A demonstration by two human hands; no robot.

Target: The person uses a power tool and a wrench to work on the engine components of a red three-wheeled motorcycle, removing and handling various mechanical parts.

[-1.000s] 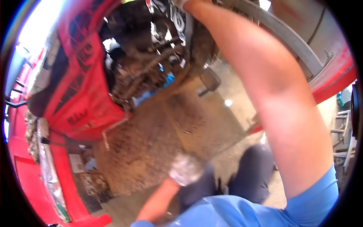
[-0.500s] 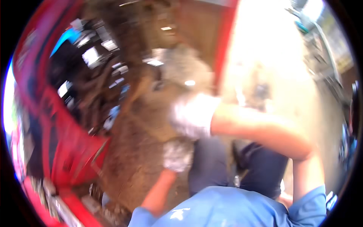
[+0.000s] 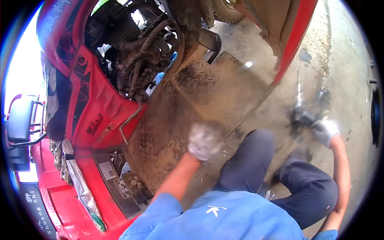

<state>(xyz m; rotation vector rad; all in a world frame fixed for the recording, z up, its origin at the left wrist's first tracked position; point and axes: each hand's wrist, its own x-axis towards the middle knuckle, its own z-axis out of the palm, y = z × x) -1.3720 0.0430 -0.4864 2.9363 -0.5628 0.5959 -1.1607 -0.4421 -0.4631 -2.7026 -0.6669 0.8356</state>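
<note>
My right hand (image 3: 326, 132), in a pale work glove, is low over the concrete floor at the right. Its fingers are closed round the end of a dark power tool (image 3: 303, 117), which has a long thin metal shaft (image 3: 299, 86) pointing away from me. Blur hides the tool's exact kind. My left hand (image 3: 206, 141), in a dirty whitish glove, is above the near part of the muddy checkered metal footboard (image 3: 196, 82). Motion smears its fingers, and nothing shows clearly in it.
On the left is the red body panel (image 3: 90, 116) of a vehicle, with an exposed engine and ribbed hoses (image 3: 140, 56) behind it. A black pedal (image 3: 211, 42) rises from the footboard. A red-edged panel (image 3: 294, 44) hangs at the far right side, near a tyre (image 3: 227, 12).
My right hand has swung from over the footboard out to the right, down to the tool on the floor. My left hand has moved forward and slightly right. The view has shifted.
</note>
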